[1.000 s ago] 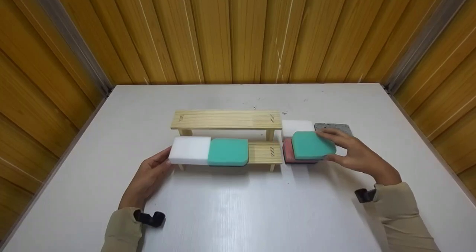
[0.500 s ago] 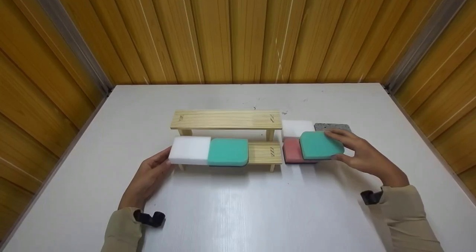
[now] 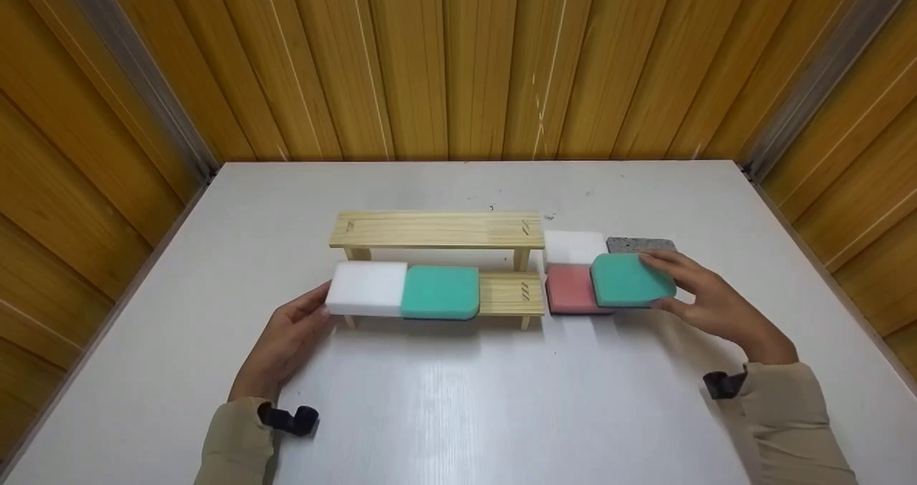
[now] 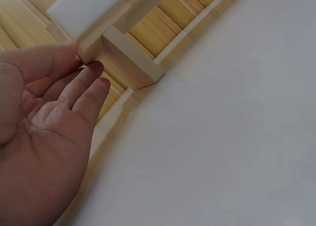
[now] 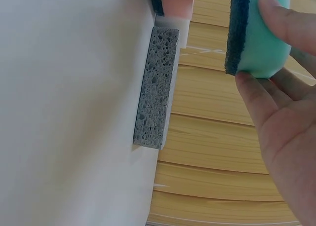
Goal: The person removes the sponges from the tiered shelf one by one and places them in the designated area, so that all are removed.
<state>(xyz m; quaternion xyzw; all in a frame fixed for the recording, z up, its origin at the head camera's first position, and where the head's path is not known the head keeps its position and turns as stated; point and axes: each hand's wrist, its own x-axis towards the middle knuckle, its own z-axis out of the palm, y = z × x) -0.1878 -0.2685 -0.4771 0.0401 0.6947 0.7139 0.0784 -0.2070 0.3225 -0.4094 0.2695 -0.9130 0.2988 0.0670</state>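
My right hand [image 3: 706, 302] grips a teal scouring sponge [image 3: 630, 279] by its right side, thumb in front and fingers behind. The right wrist view shows its dark scouring pad [image 5: 238, 31] on the underside, raised off the table. Below and left of it lies a pink scouring sponge [image 3: 568, 289], partly covered in the head view. On the front wooden stand [image 3: 510, 294], a white sponge [image 3: 367, 286] sits at the left beside another teal sponge [image 3: 440, 291]. My left hand [image 3: 290, 334] pinches that stand's left end, fingertips close to the white sponge.
Behind the front stand is a longer-looking back wooden stand [image 3: 437, 229] with bare top. A second white sponge [image 3: 573, 247] and a grey porous sponge [image 5: 155, 88] lie on the table to its right. Wooden-plank walls [image 3: 476, 62] enclose the white table [image 3: 423, 413].
My right hand has moved to the right with the teal sponge, uncovering more of the pink sponge. My left hand and the things on the stand have stayed in place.
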